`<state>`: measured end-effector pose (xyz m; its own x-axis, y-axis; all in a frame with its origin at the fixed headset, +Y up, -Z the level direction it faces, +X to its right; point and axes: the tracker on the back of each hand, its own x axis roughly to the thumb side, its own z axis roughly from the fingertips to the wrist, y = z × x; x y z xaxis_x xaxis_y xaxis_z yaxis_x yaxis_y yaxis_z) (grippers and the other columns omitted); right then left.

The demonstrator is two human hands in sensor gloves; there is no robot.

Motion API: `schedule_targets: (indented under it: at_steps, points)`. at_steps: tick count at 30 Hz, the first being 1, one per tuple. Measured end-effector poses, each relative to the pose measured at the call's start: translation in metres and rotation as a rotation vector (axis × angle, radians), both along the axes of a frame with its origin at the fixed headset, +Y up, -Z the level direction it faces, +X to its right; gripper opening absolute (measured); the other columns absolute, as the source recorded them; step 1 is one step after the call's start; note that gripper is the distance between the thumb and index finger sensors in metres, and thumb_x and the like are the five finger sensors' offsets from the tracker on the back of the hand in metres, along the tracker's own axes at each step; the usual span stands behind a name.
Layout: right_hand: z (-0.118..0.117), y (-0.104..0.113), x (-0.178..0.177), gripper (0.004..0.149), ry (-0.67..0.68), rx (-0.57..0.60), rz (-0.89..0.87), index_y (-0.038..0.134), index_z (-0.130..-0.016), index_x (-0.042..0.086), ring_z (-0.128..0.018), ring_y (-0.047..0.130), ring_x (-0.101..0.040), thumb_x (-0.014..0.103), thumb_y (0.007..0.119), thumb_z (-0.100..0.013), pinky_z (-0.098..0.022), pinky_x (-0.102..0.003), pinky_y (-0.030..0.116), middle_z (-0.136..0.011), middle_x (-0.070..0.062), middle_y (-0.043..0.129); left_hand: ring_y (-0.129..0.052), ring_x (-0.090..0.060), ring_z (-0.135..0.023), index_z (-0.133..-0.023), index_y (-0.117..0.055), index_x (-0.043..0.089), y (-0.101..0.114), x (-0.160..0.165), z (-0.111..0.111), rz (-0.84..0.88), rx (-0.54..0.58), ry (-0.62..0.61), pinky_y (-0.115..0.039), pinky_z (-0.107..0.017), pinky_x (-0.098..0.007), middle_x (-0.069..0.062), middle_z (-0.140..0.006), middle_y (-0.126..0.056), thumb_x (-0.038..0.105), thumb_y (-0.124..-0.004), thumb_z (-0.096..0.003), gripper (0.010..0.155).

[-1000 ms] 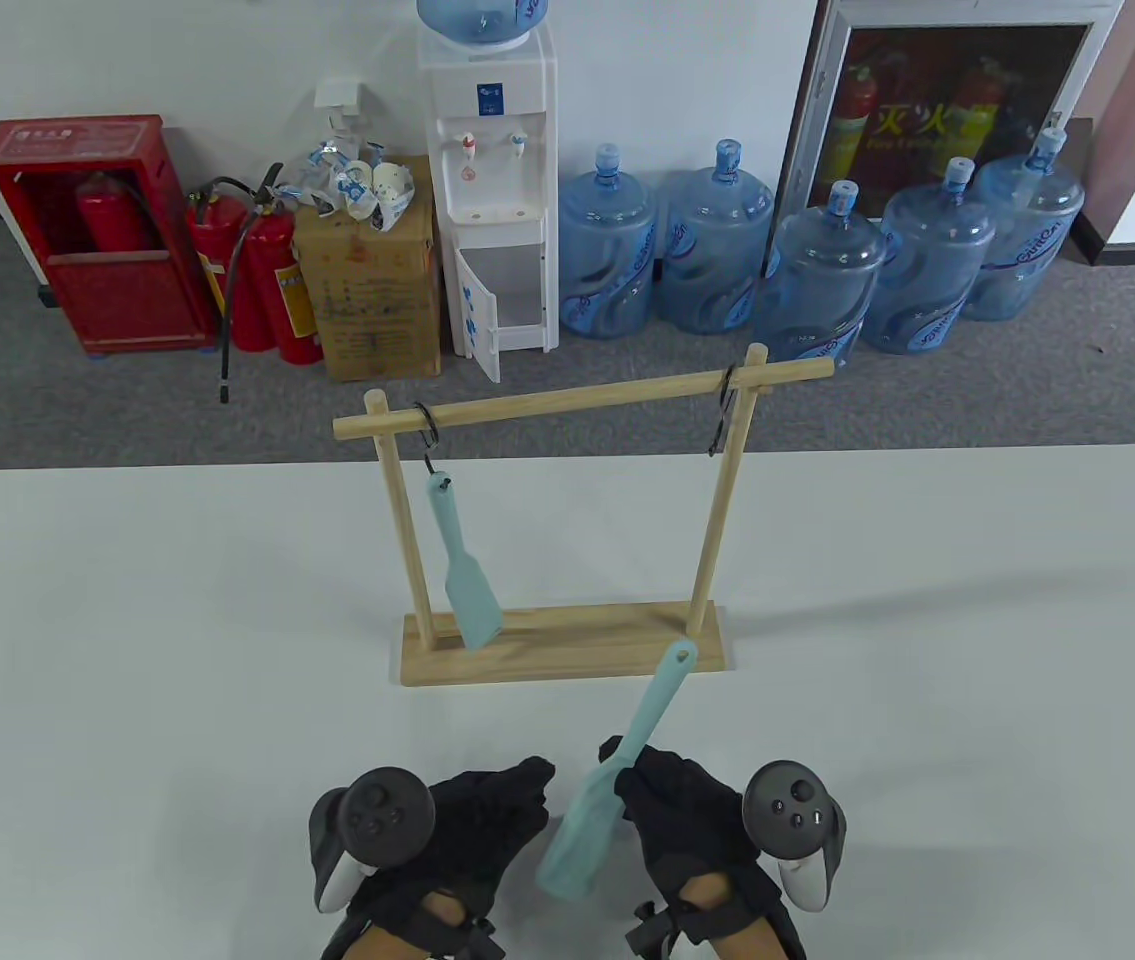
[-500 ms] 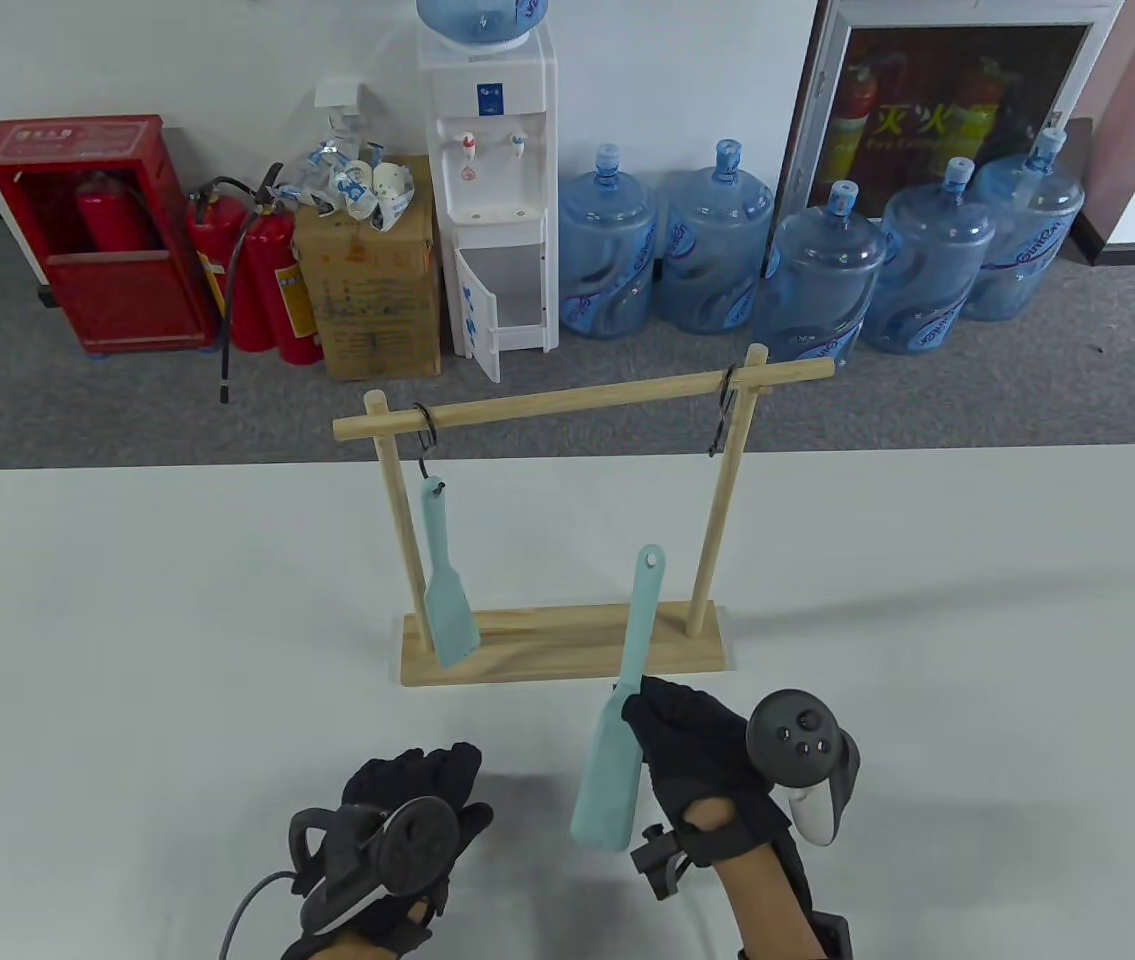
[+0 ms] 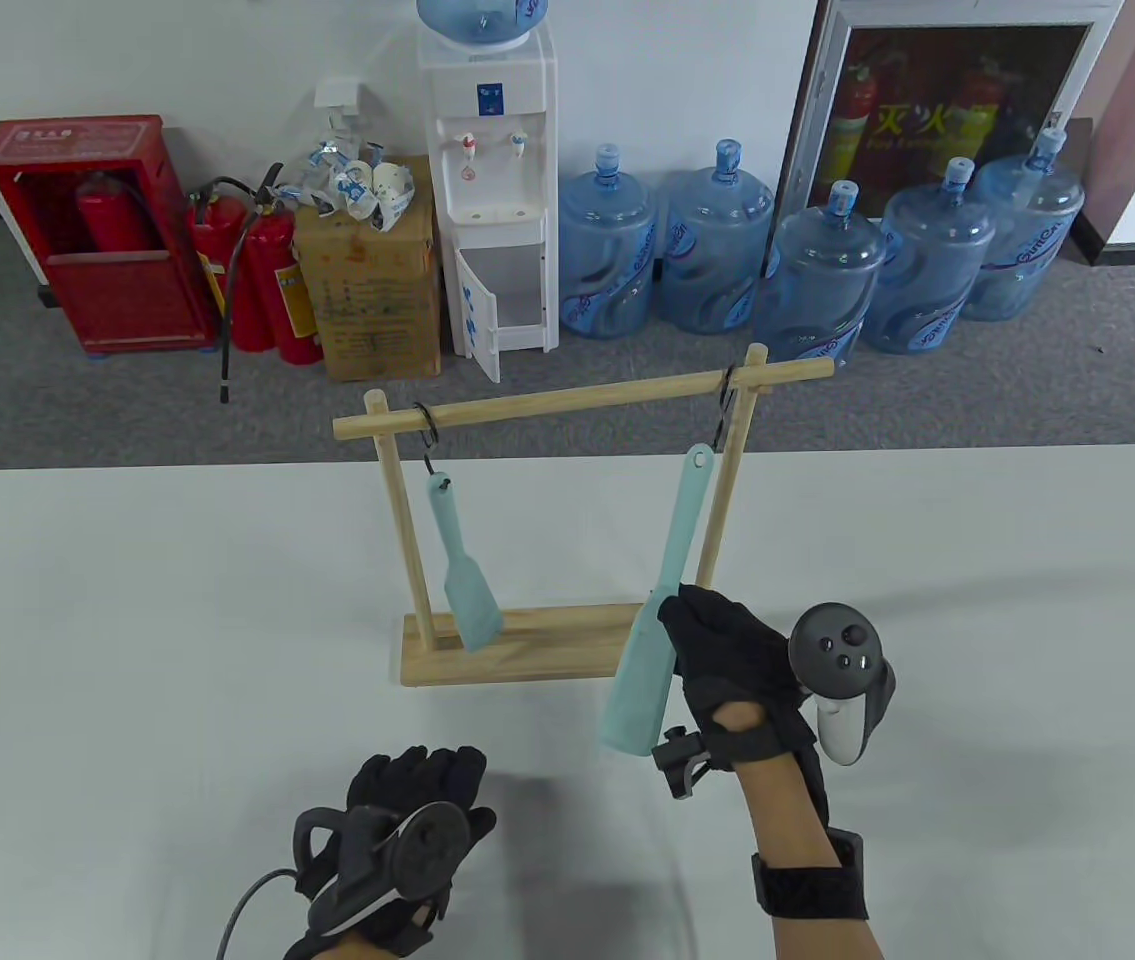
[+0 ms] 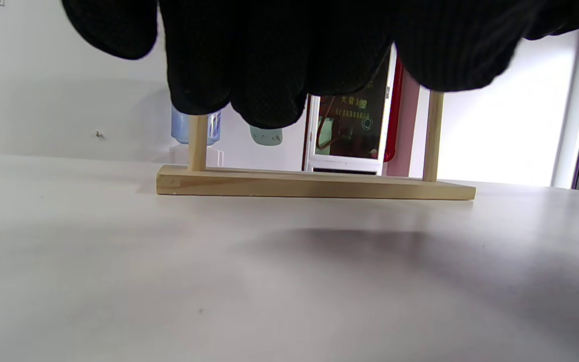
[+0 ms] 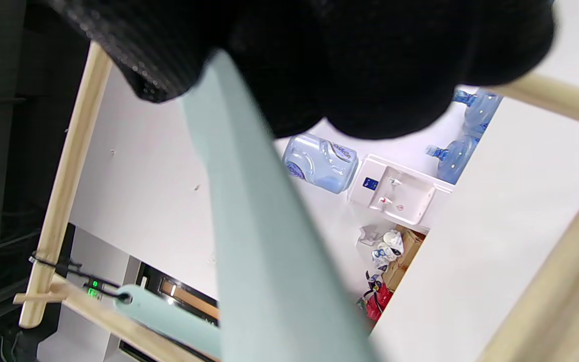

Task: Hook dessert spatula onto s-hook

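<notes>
**Spatula raised to right hook, not yet hung**

Lifted and carried toward 1 o'clock since the earlier frames: dessert spatula (image 3: 662,610), handle end now up at the lower tip of the right s-hook (image 3: 724,412). Clamped at the neck by the right hand (image 3: 727,655), blade hanging down at 7 o'clock of the grip. Left hand (image 3: 402,825) dropped back low over the bench (image 3: 127,650), holding nothing; fingers curled, whether open or closed cannot tell.

Progress, judged: approach nearly complete. Handle hole at the hook tip, but threading not confirmed in any view. Remaining: slip hole over hook, release, withdraw.

Count:
- spatulas: two, one in grip, hung spatula (image 3: 462,570) on the left s-hook (image 3: 427,432)
- s-hooks: two, both on the crossbar
- wooden rack (image 3: 567,655): one
- gloved hands: two
</notes>
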<state>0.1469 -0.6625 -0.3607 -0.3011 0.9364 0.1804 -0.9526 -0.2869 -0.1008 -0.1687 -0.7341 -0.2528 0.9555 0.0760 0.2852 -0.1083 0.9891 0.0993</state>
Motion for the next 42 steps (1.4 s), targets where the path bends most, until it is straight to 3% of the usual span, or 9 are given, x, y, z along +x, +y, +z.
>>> schedule_targets:
  at_steps: [12, 19, 23, 29, 42]
  points:
    - [-0.026, -0.030, 0.005, 0.052, -0.017, -0.102, -0.023, 0.082, -0.088, 0.011, -0.040, 0.088, -0.029, 0.044, 0.075, -0.048, -0.044, -0.054, 0.070, -0.066, -0.013, 0.087, -0.087, -0.039, -0.087, -0.099, -0.076, 0.027, -0.003, -0.001, -0.002, 0.021, -0.025, -0.006, -0.061, -0.069, -0.062, -0.008, -0.093, -0.091, 0.056, -0.076, -0.0452, 0.061]
    - [-0.030, -0.050, 0.011, 0.062, -0.051, -0.130, -0.071, 0.063, -0.101, 0.014, -0.068, 0.082, -0.038, 0.045, 0.074, -0.049, -0.055, -0.059, 0.062, -0.090, -0.014, 0.072, -0.086, -0.039, -0.087, -0.099, -0.076, 0.027, -0.004, -0.002, -0.003, 0.032, -0.031, -0.006, -0.061, -0.069, -0.062, -0.008, -0.094, -0.091, 0.057, -0.076, -0.0450, 0.062]
    - [-0.027, -0.059, 0.018, 0.067, -0.085, -0.109, -0.084, 0.055, -0.106, 0.018, -0.082, 0.072, -0.042, 0.052, 0.069, -0.049, -0.062, -0.062, 0.054, -0.099, -0.014, 0.060, -0.086, -0.039, -0.087, -0.099, -0.076, 0.027, -0.004, -0.003, -0.004, 0.035, -0.037, -0.001, -0.061, -0.069, -0.062, -0.008, -0.094, -0.091, 0.057, -0.076, -0.0450, 0.062]
    - [-0.018, -0.064, 0.031, 0.070, -0.110, -0.099, -0.097, 0.048, -0.108, 0.022, -0.094, 0.055, -0.044, 0.054, 0.068, -0.049, -0.067, -0.064, 0.043, -0.106, -0.014, 0.043, -0.086, -0.039, -0.088, -0.099, -0.076, 0.027, -0.004, -0.007, -0.005, 0.032, -0.045, 0.011, -0.060, -0.070, -0.062, -0.008, -0.094, -0.091, 0.057, -0.076, -0.0450, 0.062]
    - [0.037, -0.039, 0.040, 0.072, -0.088, 0.043, 0.144, 0.049, -0.107, 0.019, -0.096, 0.052, -0.044, 0.053, 0.070, -0.048, -0.069, -0.065, 0.040, -0.107, -0.013, 0.043, -0.086, -0.039, -0.088, -0.099, -0.076, 0.027, -0.003, -0.008, -0.004, 0.037, -0.031, 0.012, -0.060, -0.070, -0.062, -0.009, -0.094, -0.091, 0.057, -0.075, -0.0452, 0.062]
